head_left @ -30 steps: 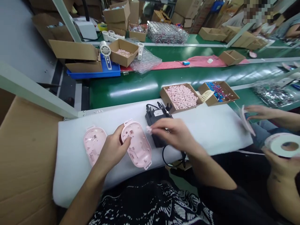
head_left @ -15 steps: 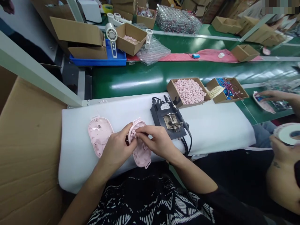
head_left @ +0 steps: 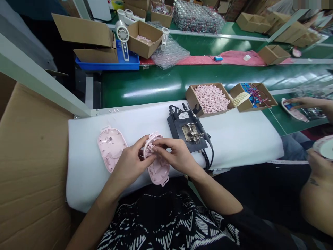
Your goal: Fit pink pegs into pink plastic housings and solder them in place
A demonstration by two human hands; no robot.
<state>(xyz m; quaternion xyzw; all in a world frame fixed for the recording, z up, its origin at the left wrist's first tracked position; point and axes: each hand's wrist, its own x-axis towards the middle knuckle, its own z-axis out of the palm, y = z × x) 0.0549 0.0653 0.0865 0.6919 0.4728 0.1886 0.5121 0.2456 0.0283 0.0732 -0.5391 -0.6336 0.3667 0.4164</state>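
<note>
Both my hands hold up a pink plastic oval housing shell (head_left: 158, 170) over a white foam pad (head_left: 234, 146), the shell tilted on edge. My left hand (head_left: 132, 163) grips its side, and the fingertips of my right hand (head_left: 173, 154) pinch at its upper end, hiding part of the inside. A second pink shell (head_left: 111, 149) lies flat, inner side up, just left of my left hand. To the right of my right hand sits a black soldering station (head_left: 186, 130) with a metal top and black cables.
Beyond the pad stand a cardboard box of pink small parts (head_left: 208, 99) and a box of blue parts with wires (head_left: 253, 95). A green conveyor belt (head_left: 156, 88) runs behind them. A co-worker's hands (head_left: 304, 103) work at the right. A large cardboard sheet (head_left: 31, 166) lies left.
My right hand has left the black station, which now lies flat, and joined my left on the nearer shell, now raised and tilted. The view has shifted slightly.
</note>
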